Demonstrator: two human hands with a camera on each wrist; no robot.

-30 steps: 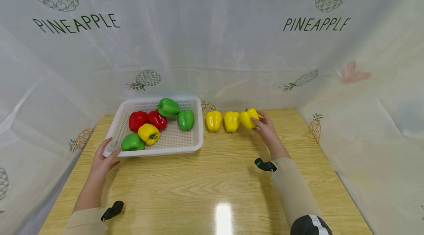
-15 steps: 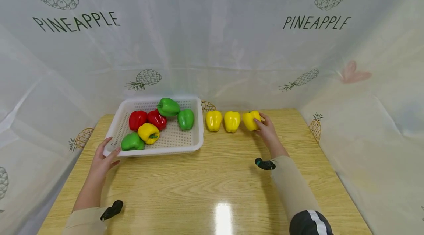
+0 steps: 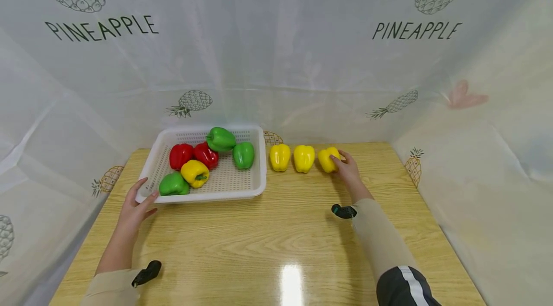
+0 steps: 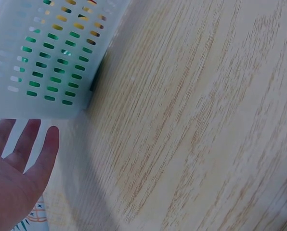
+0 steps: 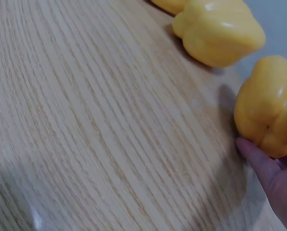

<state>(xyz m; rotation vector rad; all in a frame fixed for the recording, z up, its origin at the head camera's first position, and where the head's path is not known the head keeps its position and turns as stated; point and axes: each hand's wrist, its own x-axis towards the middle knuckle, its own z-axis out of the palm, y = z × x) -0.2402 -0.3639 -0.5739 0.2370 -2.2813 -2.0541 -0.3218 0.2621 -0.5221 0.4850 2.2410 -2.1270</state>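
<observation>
My right hand (image 3: 347, 171) holds a yellow bell pepper (image 3: 327, 160) between thumb and fingers at the right end of a row. In the right wrist view, the thumb lies against the base of this pepper (image 5: 266, 106). Two more yellow bell peppers, one at the left (image 3: 280, 158) and one in the middle (image 3: 304, 158), stand beside it. My left hand (image 3: 133, 207) touches the near left corner of a white plastic basket (image 3: 233, 195), its fingers spread and fairly straight; in the left wrist view the fingertips meet the basket's edge.
Inside the basket are two red bell peppers (image 3: 181, 156), a yellow one (image 3: 193, 172) and three green ones (image 3: 244, 155). Everything sits toward the back of a wooden table (image 3: 242, 243). A pale curtain (image 3: 276, 56) with pineapple prints hangs behind and along the sides.
My right hand has shifted the yellow pepper slightly right and down to the table, leaving a small gap from the middle one. My left hand has stayed at the basket corner.
</observation>
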